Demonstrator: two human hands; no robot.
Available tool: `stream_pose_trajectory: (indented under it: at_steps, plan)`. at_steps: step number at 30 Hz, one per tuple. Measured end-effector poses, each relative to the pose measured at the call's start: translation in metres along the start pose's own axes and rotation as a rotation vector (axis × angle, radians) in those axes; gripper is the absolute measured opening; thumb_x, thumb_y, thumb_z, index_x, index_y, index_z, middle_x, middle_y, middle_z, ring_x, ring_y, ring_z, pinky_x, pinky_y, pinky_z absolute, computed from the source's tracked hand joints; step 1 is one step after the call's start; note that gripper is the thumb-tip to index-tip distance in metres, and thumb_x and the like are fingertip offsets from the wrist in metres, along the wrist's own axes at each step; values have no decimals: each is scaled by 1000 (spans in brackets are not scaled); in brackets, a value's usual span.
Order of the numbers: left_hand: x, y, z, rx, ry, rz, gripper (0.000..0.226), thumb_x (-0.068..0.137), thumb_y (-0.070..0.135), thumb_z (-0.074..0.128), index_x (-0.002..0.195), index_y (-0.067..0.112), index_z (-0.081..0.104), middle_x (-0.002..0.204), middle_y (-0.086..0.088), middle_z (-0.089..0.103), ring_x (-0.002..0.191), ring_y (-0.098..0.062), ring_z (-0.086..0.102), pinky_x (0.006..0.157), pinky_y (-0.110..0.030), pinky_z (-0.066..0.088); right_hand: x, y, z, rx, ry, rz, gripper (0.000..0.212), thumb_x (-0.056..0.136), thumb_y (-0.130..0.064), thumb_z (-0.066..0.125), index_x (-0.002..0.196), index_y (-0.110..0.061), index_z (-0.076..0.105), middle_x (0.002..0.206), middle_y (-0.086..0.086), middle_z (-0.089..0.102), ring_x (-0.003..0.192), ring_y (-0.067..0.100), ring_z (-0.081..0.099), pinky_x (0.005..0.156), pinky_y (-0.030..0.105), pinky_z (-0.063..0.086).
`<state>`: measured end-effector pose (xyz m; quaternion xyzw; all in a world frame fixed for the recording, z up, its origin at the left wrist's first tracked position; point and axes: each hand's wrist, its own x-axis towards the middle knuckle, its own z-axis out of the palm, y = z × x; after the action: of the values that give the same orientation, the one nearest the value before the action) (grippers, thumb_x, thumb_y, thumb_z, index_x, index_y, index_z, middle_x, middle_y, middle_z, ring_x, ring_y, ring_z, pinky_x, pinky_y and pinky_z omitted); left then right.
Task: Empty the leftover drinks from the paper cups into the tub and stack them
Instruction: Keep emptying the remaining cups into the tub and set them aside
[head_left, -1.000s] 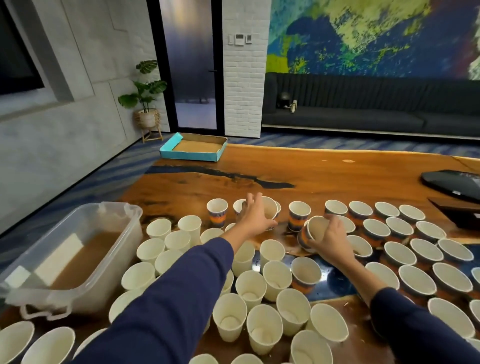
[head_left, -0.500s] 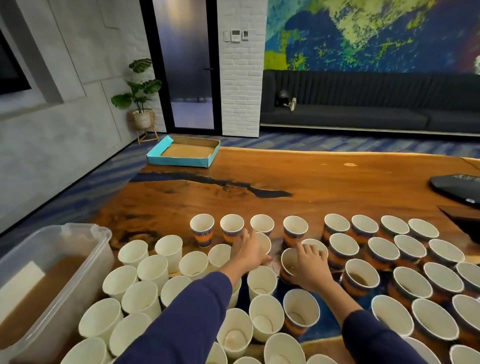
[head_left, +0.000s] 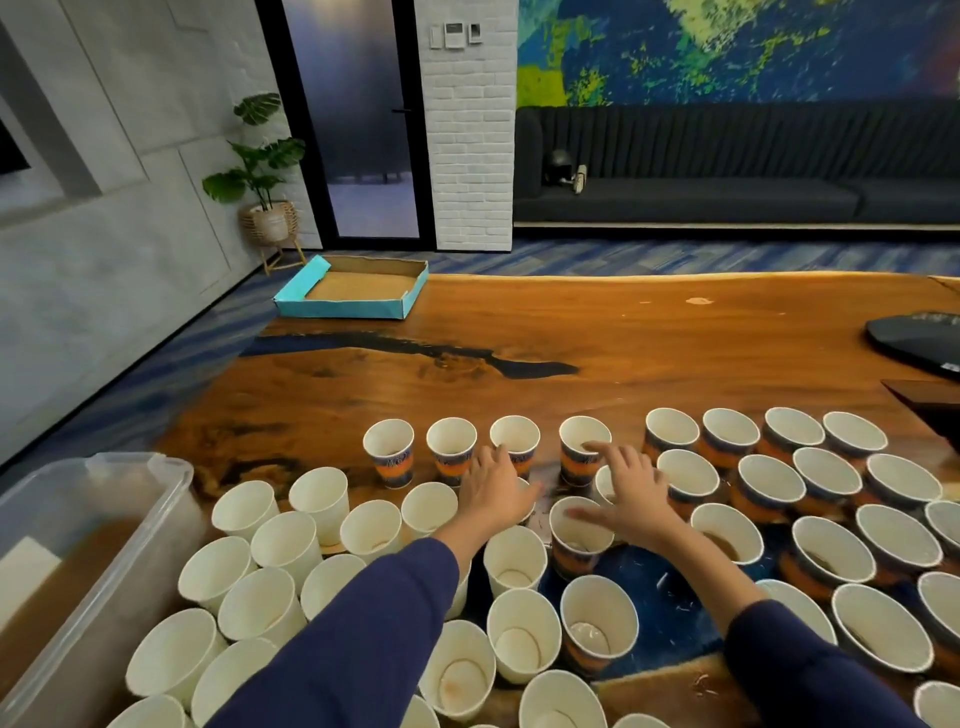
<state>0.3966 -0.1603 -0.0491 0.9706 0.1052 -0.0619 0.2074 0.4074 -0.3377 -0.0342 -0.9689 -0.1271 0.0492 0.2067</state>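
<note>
A second ago the right hand (head_left: 631, 501) held a printed cup tilted above the rows; now that cup is out of its grip. Half a second ago the hand was lowering it among the printed cups, so it was apparently set back or nested there, though which cup it is now cannot be told. The right hand hovers with fingers spread and holds nothing, its fingertips near the rim of a far-row cup (head_left: 583, 451) and its palm over a near cup (head_left: 575, 535).

The left hand (head_left: 493, 493) has also moved nearer, from the far row to the middle. It lies palm down over a cup that it mostly hides; whether it grips that cup cannot be told.

The view has swung right, so the tub (head_left: 78, 561) now sits at the near left edge, holding brown liquid, with plain white cups (head_left: 291, 540) crowded beside it. The printed cups (head_left: 769, 488) fill the right side of the table (head_left: 623, 343), and several hold brown dregs.

No stack is visible. By this showing the task is far from done: both hands look ready to pick the next cups, which must travel left across the white cups to reach the tub.
</note>
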Motion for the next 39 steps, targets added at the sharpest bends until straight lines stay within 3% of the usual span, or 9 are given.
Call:
stream_pose_trajectory:
  at_steps: [3, 6, 10, 19, 26, 30, 33, 39]
  plan:
    - [12, 2, -4, 19, 20, 15, 73, 92, 48, 55, 147, 13, 22, 150, -10, 28, 139, -28, 28, 111, -38, 27, 10, 10, -5, 9, 62, 123, 70, 86, -38, 66, 144, -25, 29, 150, 3, 30, 138, 24, 27, 113, 48, 20]
    - [24, 4, -1, -12, 37, -19, 76, 89, 46, 61, 146, 14, 22, 148, -9, 27, 136, -28, 31, 109, -37, 31, 17, 22, -2, 50, -22, 233, 71, 86, -34, 67, 143, -22, 27, 150, 5, 32, 137, 26, 29, 113, 49, 22]
    - [40, 9, 4, -83, 46, -86, 84, 86, 44, 66, 148, 14, 17, 150, -11, 23, 135, -29, 32, 108, -37, 35, 18, 39, 9, 42, -145, 186, 80, 81, -44, 71, 144, -28, 25, 152, 1, 27, 139, 24, 26, 114, 50, 18]
    - [68, 7, 17, -178, 0, -133, 103, 85, 43, 69, 153, 16, -3, 160, -7, 9, 145, -30, 18, 112, -42, 30, 12, 45, 26, 195, 7, 189, 75, 85, -44, 67, 144, -27, 24, 151, 2, 29, 138, 24, 29, 112, 51, 20]
    - [72, 10, 26, -185, 86, -180, 93, 82, 38, 73, 151, 13, 16, 152, -9, 26, 138, -30, 31, 108, -40, 36, 14, 45, 32, 366, 47, 255, 77, 78, -38, 76, 139, -24, 30, 144, 3, 39, 132, 25, 39, 113, 52, 26]
    - [67, 9, 24, -207, 95, -145, 84, 81, 33, 75, 147, 16, 25, 145, -8, 33, 132, -29, 38, 104, -38, 40, 11, 42, 34, 443, 73, 278, 79, 73, -34, 81, 136, -21, 33, 140, 6, 43, 126, 24, 44, 106, 46, 40]
    - [62, 8, 18, -265, 122, -105, 77, 78, 29, 77, 140, 16, 33, 139, -6, 37, 125, -28, 44, 97, -36, 45, 8, 41, 32, 471, 91, 297, 78, 75, -30, 80, 136, -21, 32, 139, 6, 43, 124, 24, 45, 100, 41, 43]
    - [47, 12, -4, -405, 157, -21, 78, 80, 29, 76, 142, 19, 31, 141, -3, 34, 124, -24, 45, 92, -33, 45, 5, 30, 10, 438, 191, 297, 80, 77, -22, 78, 141, -20, 31, 141, 7, 42, 126, 26, 43, 100, 43, 43]
